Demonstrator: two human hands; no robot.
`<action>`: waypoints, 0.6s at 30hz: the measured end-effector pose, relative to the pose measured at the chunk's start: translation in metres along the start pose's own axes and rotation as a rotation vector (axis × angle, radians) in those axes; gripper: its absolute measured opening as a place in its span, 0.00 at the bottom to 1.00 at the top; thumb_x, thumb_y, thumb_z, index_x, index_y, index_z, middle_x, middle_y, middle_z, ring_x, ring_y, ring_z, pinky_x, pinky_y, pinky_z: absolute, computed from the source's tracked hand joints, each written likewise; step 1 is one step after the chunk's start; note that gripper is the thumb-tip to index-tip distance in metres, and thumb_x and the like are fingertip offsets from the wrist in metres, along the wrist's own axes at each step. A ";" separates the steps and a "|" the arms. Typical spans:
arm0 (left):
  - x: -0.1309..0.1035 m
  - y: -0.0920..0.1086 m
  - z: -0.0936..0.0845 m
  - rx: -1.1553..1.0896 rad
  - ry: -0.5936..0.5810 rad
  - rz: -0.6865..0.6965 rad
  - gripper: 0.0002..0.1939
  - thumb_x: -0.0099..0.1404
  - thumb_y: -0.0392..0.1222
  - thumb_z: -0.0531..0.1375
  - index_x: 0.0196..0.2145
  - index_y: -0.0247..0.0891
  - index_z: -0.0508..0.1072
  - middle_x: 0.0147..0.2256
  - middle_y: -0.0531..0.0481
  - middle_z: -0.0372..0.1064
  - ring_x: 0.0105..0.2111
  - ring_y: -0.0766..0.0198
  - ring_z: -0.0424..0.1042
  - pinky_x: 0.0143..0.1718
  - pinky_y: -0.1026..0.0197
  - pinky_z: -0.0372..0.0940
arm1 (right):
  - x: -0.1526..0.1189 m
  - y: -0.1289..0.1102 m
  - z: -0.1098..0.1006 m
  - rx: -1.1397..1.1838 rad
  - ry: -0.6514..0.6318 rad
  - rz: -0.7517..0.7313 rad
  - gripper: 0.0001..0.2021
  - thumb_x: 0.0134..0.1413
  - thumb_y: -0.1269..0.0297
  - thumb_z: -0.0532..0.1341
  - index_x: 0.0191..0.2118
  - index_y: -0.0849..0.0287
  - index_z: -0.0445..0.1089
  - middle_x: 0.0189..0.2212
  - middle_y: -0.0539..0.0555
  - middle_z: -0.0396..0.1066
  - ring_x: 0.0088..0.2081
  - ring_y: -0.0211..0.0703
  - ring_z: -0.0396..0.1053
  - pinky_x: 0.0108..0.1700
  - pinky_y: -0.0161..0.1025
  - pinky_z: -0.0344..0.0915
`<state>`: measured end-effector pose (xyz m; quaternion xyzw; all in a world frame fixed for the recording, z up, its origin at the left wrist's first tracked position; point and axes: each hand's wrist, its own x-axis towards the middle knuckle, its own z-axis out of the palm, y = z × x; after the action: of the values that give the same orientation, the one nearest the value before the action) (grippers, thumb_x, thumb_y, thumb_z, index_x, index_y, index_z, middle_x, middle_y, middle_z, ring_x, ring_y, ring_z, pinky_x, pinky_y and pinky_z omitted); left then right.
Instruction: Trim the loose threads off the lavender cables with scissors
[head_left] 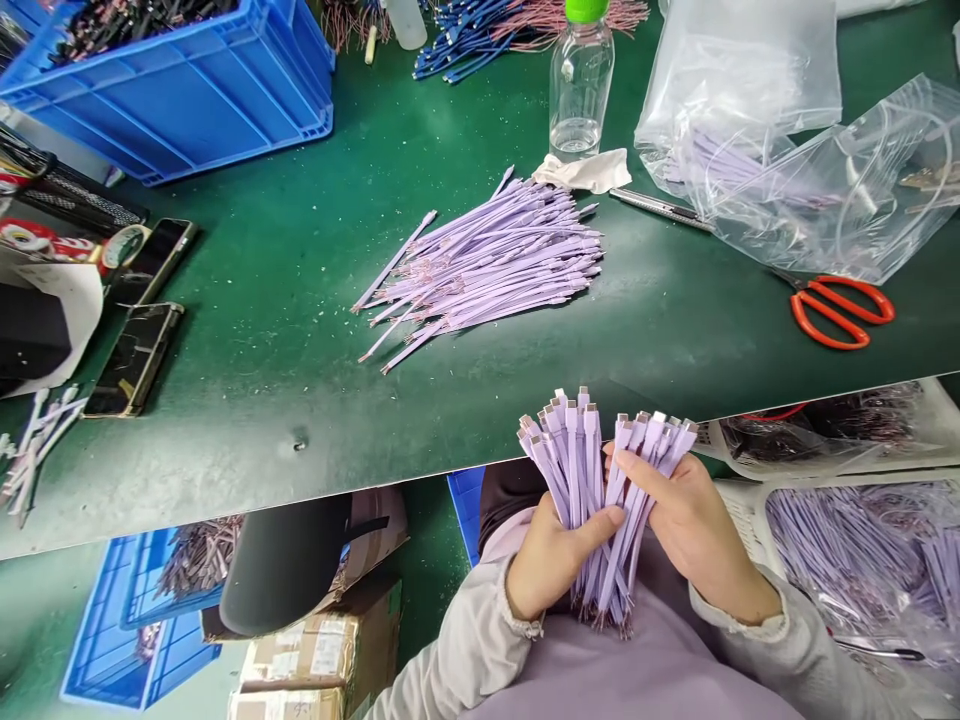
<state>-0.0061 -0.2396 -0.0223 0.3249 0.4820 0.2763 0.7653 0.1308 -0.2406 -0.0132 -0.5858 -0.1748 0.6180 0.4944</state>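
A bundle of short purple cables (574,470) with metal plugs at the top and bare wire ends at the bottom is held in front of my body, just past the table's near edge. Around its lower left part my left hand (562,555) is closed, thumb across the cables. My right hand (694,515) grips the right part of the bundle near the plugs, thumb and fingers pressed on them. The bundle fans into two groups at the top. A loose pile of similar purple cables (502,255) lies on the green table (300,370).
Orange-handled scissors (840,312), a cutter knife (660,208), a glass bottle (581,90) and plastic bags (817,190) sit at the right. At the left are a blue crate (187,90) and two phones (135,360). White baskets (757,500) with cables stand below the table's right edge.
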 end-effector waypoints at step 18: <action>0.006 0.031 -0.002 -0.126 0.139 0.119 0.16 0.58 0.50 0.64 0.28 0.34 0.67 0.14 0.59 0.54 0.15 0.75 0.52 0.18 0.69 0.51 | -0.015 -0.009 0.004 -0.284 -0.315 -0.028 0.18 0.58 0.55 0.57 0.21 0.60 0.63 0.17 0.46 0.54 0.18 0.30 0.48 0.21 0.35 0.45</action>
<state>-0.0088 -0.2147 -0.0024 0.2843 0.4957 0.3729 0.7310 0.1284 -0.2476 0.0030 -0.5431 -0.3434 0.6641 0.3822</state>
